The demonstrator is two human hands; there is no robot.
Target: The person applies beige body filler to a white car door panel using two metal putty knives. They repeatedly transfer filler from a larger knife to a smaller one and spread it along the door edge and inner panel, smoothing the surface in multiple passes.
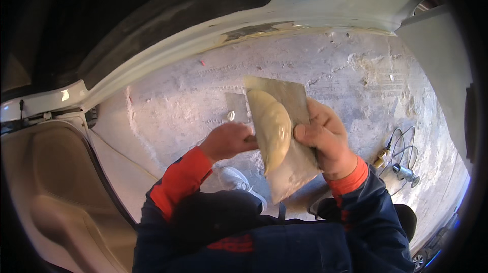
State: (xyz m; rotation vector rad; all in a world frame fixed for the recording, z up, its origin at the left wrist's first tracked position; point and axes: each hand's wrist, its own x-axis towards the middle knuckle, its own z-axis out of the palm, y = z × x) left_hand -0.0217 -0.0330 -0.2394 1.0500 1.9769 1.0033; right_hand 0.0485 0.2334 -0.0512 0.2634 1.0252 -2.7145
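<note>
My right hand is closed on the edge of a flat grey mixing board, its thumb on the top face. The board is tilted in front of me. A thick, smooth mound of beige putty lies along its left part. My left hand is at the board's left side, fingers closed. Just above it shows a thin grey spreader blade with a pale dab on it, which this hand appears to hold. The board hides part of the left fingertips.
Ahead runs a pale car sill with a worn, patched area. An open car door with a beige inner panel stands at left. At right, a power tool and its cable lie on the scuffed concrete floor. My shoe is below.
</note>
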